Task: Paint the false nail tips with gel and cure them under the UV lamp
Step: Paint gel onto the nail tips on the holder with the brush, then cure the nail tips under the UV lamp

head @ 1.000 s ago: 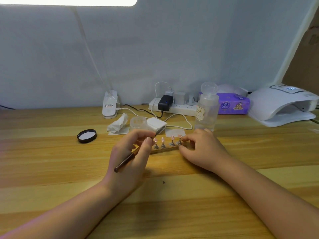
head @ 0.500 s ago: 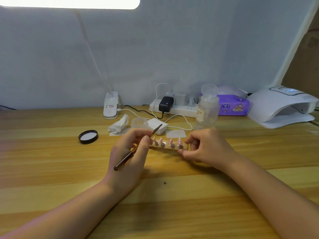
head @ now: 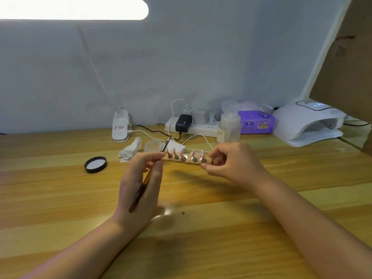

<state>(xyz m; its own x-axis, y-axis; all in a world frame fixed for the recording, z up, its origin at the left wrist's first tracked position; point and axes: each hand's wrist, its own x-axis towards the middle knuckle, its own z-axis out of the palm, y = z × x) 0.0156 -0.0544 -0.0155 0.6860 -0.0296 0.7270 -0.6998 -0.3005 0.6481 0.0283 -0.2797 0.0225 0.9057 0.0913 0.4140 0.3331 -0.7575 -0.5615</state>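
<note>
A small wooden holder strip [head: 188,162] carries several pink false nail tips [head: 192,153] on metal stands. It is lifted off the wooden desk and tilted toward me. My right hand [head: 231,163] pinches its right end. My left hand [head: 140,184] grips a brown-handled gel brush [head: 142,191], whose metal ferrule and tip [head: 166,142] point up beside the strip's left end. The white UV lamp [head: 308,122] stands at the back right with its display lit.
An open clear gel jar [head: 153,146] sits behind my left hand, its black lid [head: 95,164] lies to the left. Crumpled tissue [head: 130,151], a clear pump bottle [head: 229,125], a power strip [head: 193,128] with cables, a purple wipes pack [head: 256,121] and a desk lamp base [head: 120,125] line the back.
My right hand lifted the holder strip off the desk and tilted it toward me. My left hand with the brush rose slightly alongside it.
</note>
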